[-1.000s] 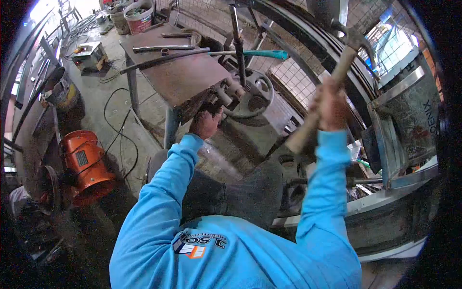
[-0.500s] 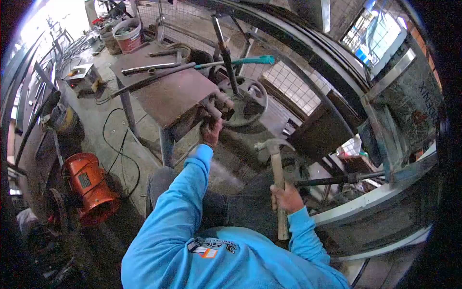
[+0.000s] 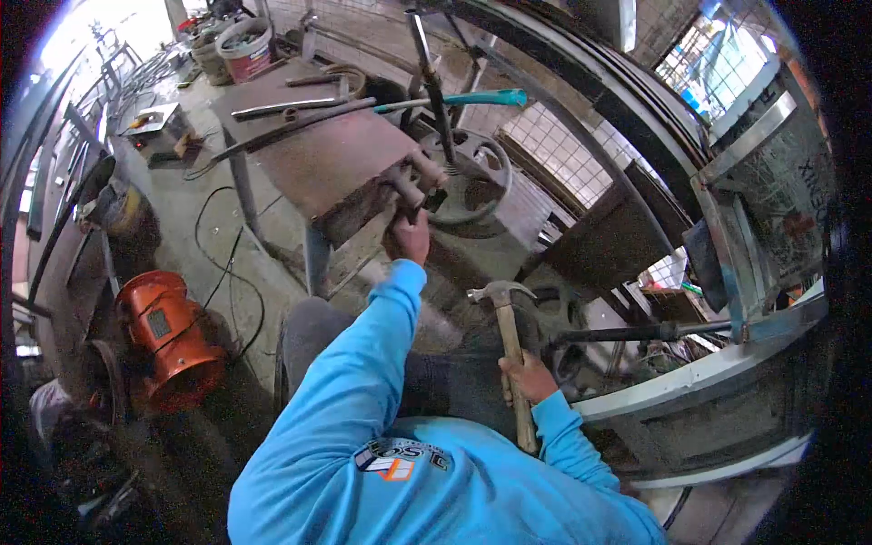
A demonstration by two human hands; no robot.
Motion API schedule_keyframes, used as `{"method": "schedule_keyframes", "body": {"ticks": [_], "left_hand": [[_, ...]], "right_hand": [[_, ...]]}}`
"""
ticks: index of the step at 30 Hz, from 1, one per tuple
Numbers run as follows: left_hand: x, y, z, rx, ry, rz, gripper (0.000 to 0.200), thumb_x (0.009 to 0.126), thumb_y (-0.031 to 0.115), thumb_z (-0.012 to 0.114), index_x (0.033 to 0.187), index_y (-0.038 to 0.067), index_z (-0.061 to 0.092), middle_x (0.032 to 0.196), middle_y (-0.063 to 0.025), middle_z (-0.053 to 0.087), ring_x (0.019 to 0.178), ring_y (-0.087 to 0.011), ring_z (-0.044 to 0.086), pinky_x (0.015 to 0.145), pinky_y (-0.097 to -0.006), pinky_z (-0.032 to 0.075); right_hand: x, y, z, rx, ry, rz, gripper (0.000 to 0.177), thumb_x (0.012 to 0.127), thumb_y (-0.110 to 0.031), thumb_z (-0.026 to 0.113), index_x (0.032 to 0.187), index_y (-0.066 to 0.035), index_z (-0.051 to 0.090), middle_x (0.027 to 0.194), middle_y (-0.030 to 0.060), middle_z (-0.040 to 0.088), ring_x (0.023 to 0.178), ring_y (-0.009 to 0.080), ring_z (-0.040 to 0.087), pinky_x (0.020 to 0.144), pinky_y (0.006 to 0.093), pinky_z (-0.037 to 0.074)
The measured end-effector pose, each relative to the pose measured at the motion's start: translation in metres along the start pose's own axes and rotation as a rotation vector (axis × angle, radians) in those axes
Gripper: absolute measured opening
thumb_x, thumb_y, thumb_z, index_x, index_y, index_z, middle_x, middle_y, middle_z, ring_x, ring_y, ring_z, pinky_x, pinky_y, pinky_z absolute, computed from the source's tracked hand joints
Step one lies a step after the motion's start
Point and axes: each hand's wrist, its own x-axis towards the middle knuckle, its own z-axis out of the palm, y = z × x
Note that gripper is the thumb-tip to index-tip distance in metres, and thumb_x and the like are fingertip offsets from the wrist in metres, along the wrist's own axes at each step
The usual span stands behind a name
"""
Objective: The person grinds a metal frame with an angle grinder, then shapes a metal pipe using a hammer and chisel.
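Observation:
A claw hammer (image 3: pixel 508 327) with a wooden handle stands nearly upright in my right hand (image 3: pixel 530 378), its metal head at the top above my lap. My left hand (image 3: pixel 411 238) is closed just below a rusty, vise-like metal fitting (image 3: pixel 406 184) at the near corner of a brown steel bench (image 3: pixel 318 173). What the left fingers hold is hidden from view. A round spoked metal wheel (image 3: pixel 498 186) is beside the fitting, with a dark upright rod (image 3: pixel 436 109) by it.
Metal tubes and bars (image 3: pixel 291 132) and a teal-ended rod (image 3: pixel 490 99) lie across the bench. An orange cylindrical blower (image 3: pixel 166 331) stands on the floor at left, near a black cable (image 3: pixel 259 300). Metal framing (image 3: pixel 727 245) closes in on the right. A bucket (image 3: pixel 245 59) stands behind.
My left hand has shifted slightly right and up beneath the fitting. The hammer has lowered a little and moved left in my right hand. The camera view has shifted slightly.

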Motion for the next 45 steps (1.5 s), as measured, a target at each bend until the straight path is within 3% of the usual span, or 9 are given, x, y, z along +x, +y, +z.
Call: {"method": "schedule_keyframes", "body": {"ticks": [11, 16, 21, 25, 30, 31, 38, 39, 45], "left_hand": [[0.01, -0.011, -0.017, -0.113, -0.053, 0.094, 0.057, 0.09, 0.044, 0.058, 0.126, 0.001, 0.053, 0.115, -0.0248, 0.062, 0.108, -0.043, 0.057, 0.093, -0.0461, 0.046], [0.01, -0.03, 0.0, 0.291, -0.163, 0.052, 0.041, 0.089, 0.035, 0.061, 0.109, -0.001, 0.064, 0.102, -0.0227, 0.067, 0.09, -0.0436, 0.063, 0.08, -0.0463, 0.05], [0.017, -0.047, 0.017, 0.118, -0.118, 0.084, 0.039, 0.087, 0.034, 0.061, 0.105, 0.001, 0.068, 0.101, -0.0201, 0.068, 0.09, -0.039, 0.065, 0.079, -0.0457, 0.051], [0.016, -0.009, -0.012, 0.04, -0.031, 0.272, 0.041, 0.087, 0.036, 0.06, 0.111, 0.003, 0.065, 0.111, -0.018, 0.065, 0.102, -0.0359, 0.061, 0.087, -0.0437, 0.048], [0.028, -0.039, -0.01, 0.156, -0.128, 0.383, 0.048, 0.093, 0.043, 0.051, 0.12, 0.004, 0.058, 0.116, -0.0188, 0.063, 0.106, -0.0346, 0.059, 0.091, -0.0415, 0.047], [0.029, -0.039, -0.011, 0.218, -0.139, 0.374, 0.047, 0.092, 0.043, 0.052, 0.12, 0.006, 0.059, 0.111, -0.018, 0.064, 0.101, -0.0356, 0.06, 0.087, -0.0423, 0.048], [0.016, 0.008, -0.031, 0.327, -0.181, 0.286, 0.04, 0.088, 0.039, 0.057, 0.113, 0.009, 0.066, 0.1, -0.0167, 0.069, 0.086, -0.037, 0.065, 0.079, -0.0466, 0.051], [0.011, 0.02, -0.044, -0.004, -0.111, 0.343, 0.039, 0.087, 0.043, 0.059, 0.103, 0.01, 0.07, 0.098, -0.0181, 0.068, 0.089, -0.0373, 0.064, 0.08, -0.0473, 0.05], [0.012, -0.018, -0.021, 0.364, -0.12, 0.219, 0.047, 0.089, 0.046, 0.058, 0.101, 0.002, 0.07, 0.1, -0.02, 0.068, 0.096, -0.0369, 0.064, 0.084, -0.0444, 0.05]], "right_hand": [[0.03, 0.045, 0.007, 0.373, -0.069, 0.033, 0.038, 0.088, -0.038, 0.066, 0.098, -0.006, 0.047, 0.064, 0.0083, 0.053, 0.048, 0.0197, 0.055, 0.043, 0.0373, 0.048], [0.01, 0.03, 0.004, 0.112, -0.023, 0.081, 0.065, 0.084, -0.06, 0.06, 0.111, -0.002, 0.058, 0.087, 0.0157, 0.064, 0.078, 0.0278, 0.066, 0.072, 0.0419, 0.052], [0.02, -0.082, -0.051, -0.259, 0.37, -0.556, 0.051, 0.088, -0.05, 0.058, 0.098, 0.0, 0.06, 0.065, 0.0123, 0.062, 0.054, 0.024, 0.062, 0.057, 0.0383, 0.051], [0.059, -0.201, -0.084, 0.028, 0.278, -0.602, 0.043, 0.093, -0.041, 0.058, 0.101, 0.001, 0.056, 0.067, 0.0069, 0.056, 0.06, 0.0124, 0.058, 0.054, 0.0308, 0.046], [0.113, -0.217, -0.069, -0.52, 0.446, -0.622, 0.053, 0.091, -0.046, 0.057, 0.11, 0.003, 0.055, 0.08, 0.0196, 0.064, 0.077, 0.0359, 0.064, 0.07, 0.0444, 0.049], [0.093, -0.2, -0.066, -0.466, 0.396, -0.545, 0.054, 0.088, -0.048, 0.057, 0.115, -0.001, 0.059, 0.102, 0.0279, 0.064, 0.099, 0.043, 0.061, 0.084, 0.0501, 0.046], [0.056, -0.187, -0.081, -0.386, 0.458, -0.548, 0.05, 0.087, -0.045, 0.06, 0.114, -0.003, 0.062, 0.092, 0.0258, 0.066, 0.089, 0.0441, 0.062, 0.079, 0.0479, 0.048], [0.062, -0.203, -0.08, -0.256, 0.435, -0.582, 0.051, 0.087, -0.046, 0.059, 0.113, -0.003, 0.062, 0.092, 0.026, 0.066, 0.089, 0.0445, 0.062, 0.078, 0.0481, 0.048], [0.066, -0.175, -0.075, -0.347, 0.344, -0.525, 0.056, 0.088, -0.049, 0.057, 0.117, -0.002, 0.058, 0.093, 0.0249, 0.066, 0.09, 0.0425, 0.063, 0.08, 0.0471, 0.048]]}}
